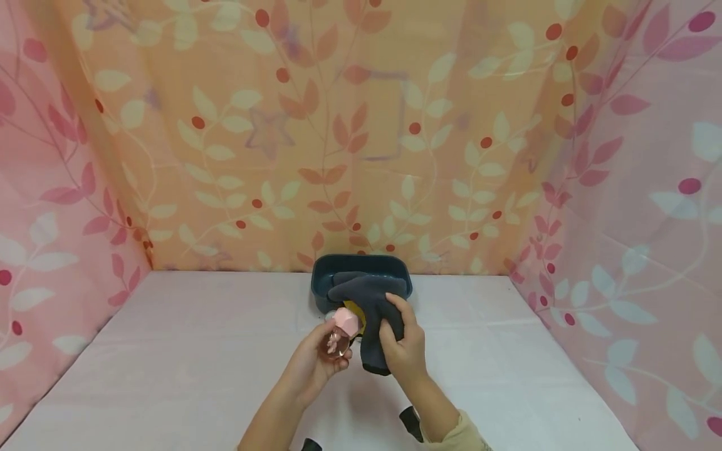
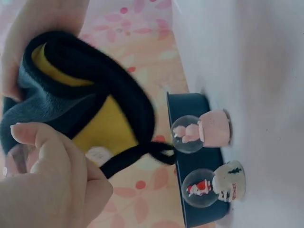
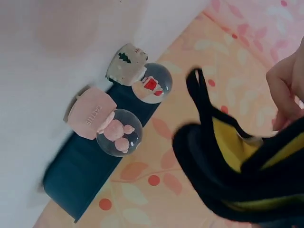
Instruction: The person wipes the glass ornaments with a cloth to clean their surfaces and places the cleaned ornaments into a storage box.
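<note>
My left hand [image 1: 316, 360] holds a small snow globe [image 1: 346, 322] with a faceted pink base, the base up and the clear ball down by the fingers. In the left wrist view the fingers mostly hide this globe. Beside it, my right hand [image 1: 407, 344] grips a bunched grey cleaning cloth [image 1: 372, 307], thumb on its near side. The cloth has a yellow lining [image 2: 109, 126], black edging and a black hanging loop [image 3: 197, 88]. It hangs close against the pink base and overlaps the basin in the head view.
A dark teal basin [image 1: 321, 270] stands at the table's back edge. Before it stand two snow globes, one pink with cactus figures [image 2: 216, 129] and one white with a Santa [image 2: 232, 181]. Patterned curtains [image 1: 338, 125] enclose the white table [image 1: 197, 351].
</note>
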A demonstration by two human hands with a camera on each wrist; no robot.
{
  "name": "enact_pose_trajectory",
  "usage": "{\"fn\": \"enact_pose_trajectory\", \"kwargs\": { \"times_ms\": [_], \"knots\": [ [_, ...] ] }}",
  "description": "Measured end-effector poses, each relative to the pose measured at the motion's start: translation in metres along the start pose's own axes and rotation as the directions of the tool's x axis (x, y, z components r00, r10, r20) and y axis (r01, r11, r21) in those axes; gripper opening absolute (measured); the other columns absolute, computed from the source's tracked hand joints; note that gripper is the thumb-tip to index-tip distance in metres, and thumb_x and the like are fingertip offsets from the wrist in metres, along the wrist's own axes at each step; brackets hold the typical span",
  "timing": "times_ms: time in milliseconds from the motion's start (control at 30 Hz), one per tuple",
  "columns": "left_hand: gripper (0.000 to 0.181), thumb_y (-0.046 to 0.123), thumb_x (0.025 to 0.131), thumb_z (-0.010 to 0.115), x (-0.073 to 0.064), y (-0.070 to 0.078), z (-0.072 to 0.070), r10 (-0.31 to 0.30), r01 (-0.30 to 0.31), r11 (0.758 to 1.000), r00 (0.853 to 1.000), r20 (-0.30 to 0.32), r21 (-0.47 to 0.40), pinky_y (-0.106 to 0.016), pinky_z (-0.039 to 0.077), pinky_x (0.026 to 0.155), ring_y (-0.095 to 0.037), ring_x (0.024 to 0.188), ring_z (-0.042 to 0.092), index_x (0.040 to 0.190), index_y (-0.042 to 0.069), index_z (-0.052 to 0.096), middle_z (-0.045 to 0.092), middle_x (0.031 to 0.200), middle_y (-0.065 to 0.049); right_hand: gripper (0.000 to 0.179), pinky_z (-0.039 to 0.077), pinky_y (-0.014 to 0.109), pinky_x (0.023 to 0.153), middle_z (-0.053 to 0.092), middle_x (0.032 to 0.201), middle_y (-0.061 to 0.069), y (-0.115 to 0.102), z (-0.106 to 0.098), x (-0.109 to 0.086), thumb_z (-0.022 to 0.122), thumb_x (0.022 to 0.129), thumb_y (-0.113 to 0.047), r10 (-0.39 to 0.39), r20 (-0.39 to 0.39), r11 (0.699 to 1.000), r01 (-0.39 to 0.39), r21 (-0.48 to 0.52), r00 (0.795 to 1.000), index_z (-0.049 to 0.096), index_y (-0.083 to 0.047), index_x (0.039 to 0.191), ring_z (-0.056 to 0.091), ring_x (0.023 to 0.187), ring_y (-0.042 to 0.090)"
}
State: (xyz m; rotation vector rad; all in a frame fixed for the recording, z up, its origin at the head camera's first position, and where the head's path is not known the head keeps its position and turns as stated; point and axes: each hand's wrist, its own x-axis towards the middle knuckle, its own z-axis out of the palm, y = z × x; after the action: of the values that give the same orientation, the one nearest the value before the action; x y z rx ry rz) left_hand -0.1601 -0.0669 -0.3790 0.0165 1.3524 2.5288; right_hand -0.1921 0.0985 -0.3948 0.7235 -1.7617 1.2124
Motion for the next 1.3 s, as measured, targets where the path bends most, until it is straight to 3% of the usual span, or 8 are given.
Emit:
{"fn": "enact_pose_trajectory", "kwargs": {
  "times_ms": [200, 300, 533, 800, 967, 1133, 1233, 1300],
  "knots": [
    [0.035, 0.033, 0.105, 0.037, 0.001, -0.004, 0.001, 0.027, -0.028, 0.997, 0.999, 0.023, 0.066, -0.024, 0.045, 0.064, -0.015, 0.072, 0.054, 0.079, 0.013, 0.049, 0.050, 0.079, -0.002, 0.033, 0.054, 0.035, 0.073, 0.064, 0.102, 0.019, -0.002, 0.002, -0.002, 0.051, 0.086, 0.001, -0.279, 0.079, 0.960, 0.281, -0.015, 0.957, 0.057, -0.001, 0.119, 0.062, 0.090, 0.032],
    [0.039, 0.033, 0.106, 0.036, 0.002, -0.007, 0.001, 0.028, -0.031, 0.996, 0.999, 0.041, 0.088, -0.024, 0.044, 0.062, -0.015, 0.069, 0.053, 0.074, 0.013, 0.045, 0.048, 0.073, 0.000, 0.032, 0.055, 0.038, 0.073, 0.065, 0.105, 0.016, 0.000, 0.003, -0.004, 0.048, 0.091, -0.005, -0.316, 0.150, 0.946, 0.322, -0.019, 0.937, 0.055, -0.003, 0.122, 0.061, 0.097, 0.035],
    [0.037, 0.032, 0.103, 0.038, 0.001, -0.006, -0.003, -0.008, 0.005, 0.997, 0.999, 0.036, 0.083, -0.022, 0.042, 0.057, -0.010, 0.061, 0.052, 0.078, 0.013, 0.056, 0.053, 0.072, 0.002, 0.047, 0.051, 0.025, 0.067, 0.067, 0.100, 0.019, 0.005, 0.005, -0.009, 0.056, 0.077, 0.013, -0.079, 0.140, 0.997, 0.077, 0.019, 0.987, 0.055, -0.002, 0.122, 0.061, 0.073, 0.021],
    [0.047, 0.043, 0.102, 0.039, -0.002, 0.000, -0.008, -0.006, 0.011, 0.994, 0.999, -0.051, 0.111, -0.020, 0.045, 0.059, -0.009, 0.063, 0.054, 0.114, -0.001, 0.049, 0.061, 0.084, -0.005, 0.043, 0.055, 0.032, 0.067, 0.064, 0.110, 0.027, -0.013, -0.002, 0.006, 0.053, 0.081, 0.020, 0.185, 0.068, 0.983, -0.185, -0.003, 0.980, 0.054, 0.005, 0.121, 0.063, 0.080, 0.024],
    [0.051, 0.042, 0.105, 0.031, -0.001, 0.001, -0.008, 0.011, -0.007, 0.995, 0.999, -0.043, 0.095, -0.018, 0.047, 0.060, -0.008, 0.065, 0.055, 0.117, -0.005, 0.047, 0.063, 0.085, -0.005, 0.047, 0.052, 0.025, 0.078, 0.061, 0.112, 0.024, -0.003, 0.003, -0.002, 0.052, 0.079, 0.017, -0.035, 0.018, 0.999, 0.035, -0.010, 0.999, 0.056, 0.001, 0.123, 0.061, 0.086, 0.026],
    [0.044, 0.038, 0.107, 0.030, 0.000, -0.001, -0.006, 0.056, -0.053, 0.995, 0.998, -0.032, 0.083, -0.024, 0.047, 0.065, -0.012, 0.069, 0.054, 0.081, 0.011, 0.053, 0.055, 0.076, -0.001, 0.029, 0.046, 0.029, 0.094, 0.062, 0.112, 0.022, -0.006, 0.018, -0.011, 0.048, 0.094, 0.000, -0.316, 0.091, 0.949, 0.315, 0.023, 0.944, 0.058, -0.001, 0.122, 0.058, 0.104, 0.034],
    [0.044, 0.035, 0.107, 0.031, 0.002, -0.004, -0.008, 0.082, -0.078, 0.991, 0.996, -0.038, 0.107, -0.026, 0.046, 0.066, -0.014, 0.072, 0.053, 0.073, 0.015, 0.051, 0.052, 0.073, 0.000, 0.026, 0.046, 0.033, 0.096, 0.065, 0.107, 0.018, -0.006, 0.024, -0.016, 0.045, 0.098, -0.004, -0.392, 0.128, 0.920, 0.386, 0.075, 0.911, 0.058, -0.002, 0.121, 0.057, 0.109, 0.034],
    [0.043, 0.034, 0.107, 0.032, 0.004, -0.006, -0.010, 0.084, -0.078, 0.990, 0.995, -0.047, 0.117, -0.027, 0.046, 0.067, -0.014, 0.072, 0.053, 0.074, 0.014, 0.052, 0.051, 0.073, 0.000, 0.031, 0.047, 0.031, 0.093, 0.065, 0.106, 0.018, -0.006, 0.024, -0.018, 0.048, 0.092, 0.004, -0.377, 0.138, 0.925, 0.364, 0.110, 0.916, 0.059, -0.002, 0.120, 0.058, 0.105, 0.032]
  ]
}}
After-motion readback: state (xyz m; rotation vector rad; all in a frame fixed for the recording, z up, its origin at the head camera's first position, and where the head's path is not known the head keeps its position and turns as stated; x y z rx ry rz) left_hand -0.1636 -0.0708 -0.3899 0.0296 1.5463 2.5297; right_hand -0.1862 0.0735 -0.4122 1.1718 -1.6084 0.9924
